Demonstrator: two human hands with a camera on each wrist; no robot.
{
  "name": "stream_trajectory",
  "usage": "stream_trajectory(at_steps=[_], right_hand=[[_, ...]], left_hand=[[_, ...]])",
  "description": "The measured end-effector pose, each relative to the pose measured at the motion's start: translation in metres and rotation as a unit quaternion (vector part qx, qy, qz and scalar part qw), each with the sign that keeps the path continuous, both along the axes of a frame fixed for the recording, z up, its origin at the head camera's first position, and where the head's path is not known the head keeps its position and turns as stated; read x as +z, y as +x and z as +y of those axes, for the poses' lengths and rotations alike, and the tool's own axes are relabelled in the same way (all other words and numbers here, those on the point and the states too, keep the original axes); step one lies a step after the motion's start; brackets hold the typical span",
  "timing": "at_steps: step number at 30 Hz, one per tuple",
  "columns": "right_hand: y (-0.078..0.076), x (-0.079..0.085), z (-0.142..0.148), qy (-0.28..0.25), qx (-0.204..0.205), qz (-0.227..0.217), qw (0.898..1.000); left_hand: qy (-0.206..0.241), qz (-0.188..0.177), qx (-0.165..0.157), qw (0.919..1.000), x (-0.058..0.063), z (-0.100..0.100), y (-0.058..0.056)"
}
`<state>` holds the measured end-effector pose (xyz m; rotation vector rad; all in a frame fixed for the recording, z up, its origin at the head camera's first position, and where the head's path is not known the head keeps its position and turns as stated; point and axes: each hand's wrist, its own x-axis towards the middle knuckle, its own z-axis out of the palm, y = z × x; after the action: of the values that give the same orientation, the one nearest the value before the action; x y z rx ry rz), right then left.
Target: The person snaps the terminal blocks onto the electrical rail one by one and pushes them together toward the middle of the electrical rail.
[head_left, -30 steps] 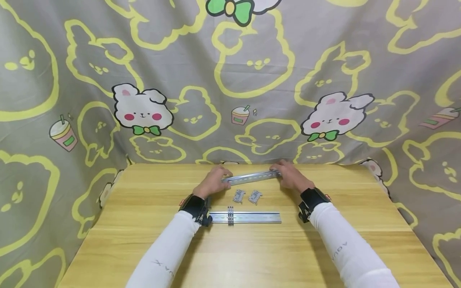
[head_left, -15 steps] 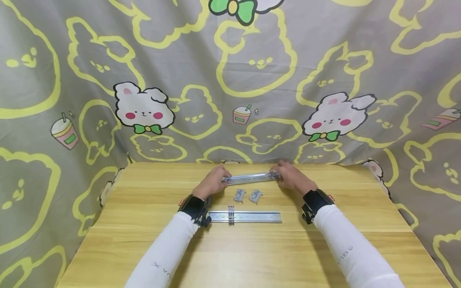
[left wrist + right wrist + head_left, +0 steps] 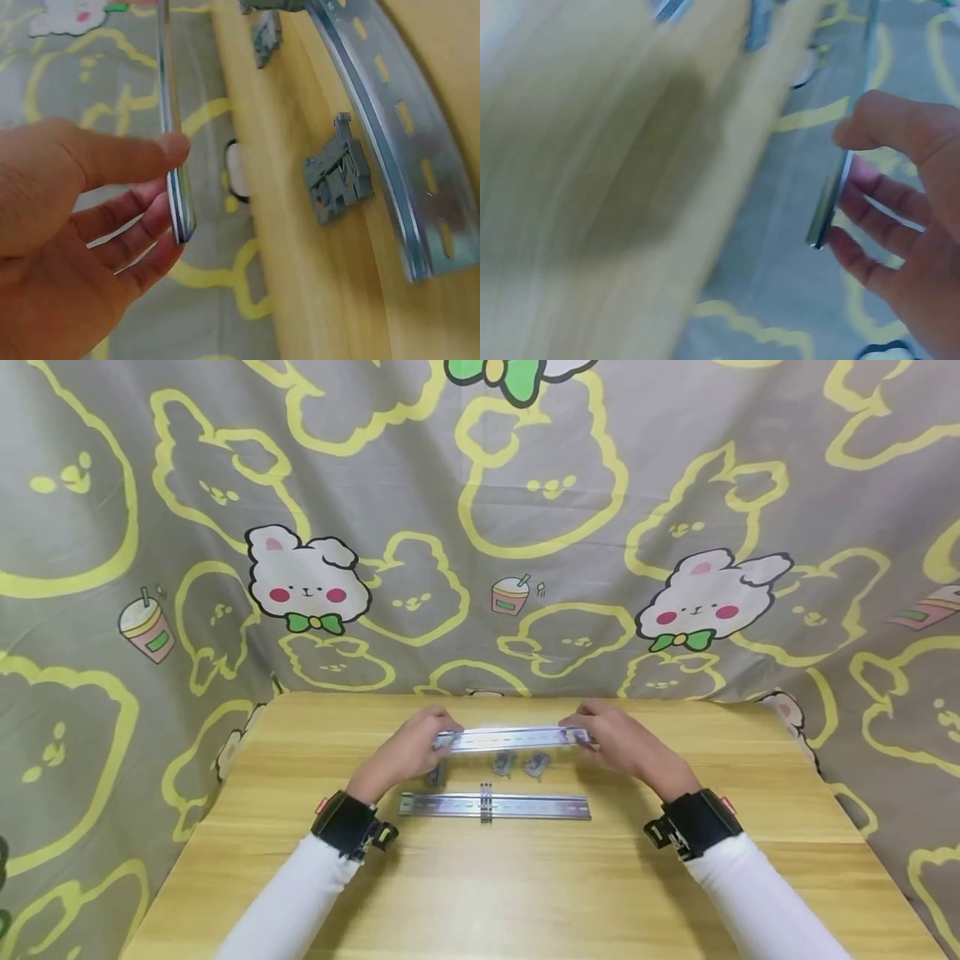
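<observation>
The left hand (image 3: pixel 405 747) is pinching one end of a metal strip (image 3: pixel 510 740) between thumb and partly curled fingers, parted only by its edge. Just wristward of those fingers, a grey clip (image 3: pixel 437 774) is lying partly hidden. The held strip is spanning the hands above the table (image 3: pixel 480 893), its long axis running left to right, slightly slanted. Between the hands, toward the wrists, a second strip (image 3: pixel 442 805) is lying almost parallel, with two more clips (image 3: pixel 504 765) (image 3: pixel 536 766) sitting beyond it. The right hand (image 3: pixel 622 745) is pinching the opposite end, fingers likewise partly curled.
</observation>
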<state>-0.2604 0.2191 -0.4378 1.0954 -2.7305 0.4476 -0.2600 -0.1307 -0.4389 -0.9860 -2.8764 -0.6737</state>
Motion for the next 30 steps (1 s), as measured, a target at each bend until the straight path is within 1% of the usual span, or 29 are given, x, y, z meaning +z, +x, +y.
stream_trajectory(at_steps=[4,6,8,12,15,20,23,26,30], right_hand=[[0.027,0.012,-0.003,0.004,0.004,0.034,0.999],[0.042,0.015,-0.004,0.004,0.000,0.040,0.999],[0.055,0.015,-0.007,0.007,-0.004,0.044,0.999],[0.076,0.013,-0.014,0.006,-0.008,0.047,0.999],[0.089,0.007,-0.018,-0.016,0.006,0.054,0.998],[0.112,-0.007,-0.021,-0.042,0.033,0.055,0.997],[0.124,-0.015,-0.023,-0.042,0.031,0.047,0.998],[0.132,-0.023,-0.024,-0.045,0.028,0.040,0.998],[0.139,-0.033,-0.025,-0.047,0.018,0.011,0.999]], left_hand=[[0.014,0.002,-0.013,0.9998,0.010,-0.007,0.023],[0.019,0.003,-0.014,0.9997,0.014,-0.010,0.037],[0.018,0.014,-0.012,0.9997,0.016,-0.013,0.052],[0.018,0.045,-0.008,0.9988,0.016,-0.021,0.079],[0.018,0.049,-0.011,0.9986,0.013,-0.027,0.095],[0.013,0.028,-0.020,0.9993,0.006,-0.031,0.114],[0.007,0.020,-0.019,0.9996,-0.001,-0.033,0.122],[0.002,0.009,-0.018,0.9998,-0.009,-0.033,0.129],[0.008,-0.013,-0.017,0.9997,-0.022,-0.034,0.134]])
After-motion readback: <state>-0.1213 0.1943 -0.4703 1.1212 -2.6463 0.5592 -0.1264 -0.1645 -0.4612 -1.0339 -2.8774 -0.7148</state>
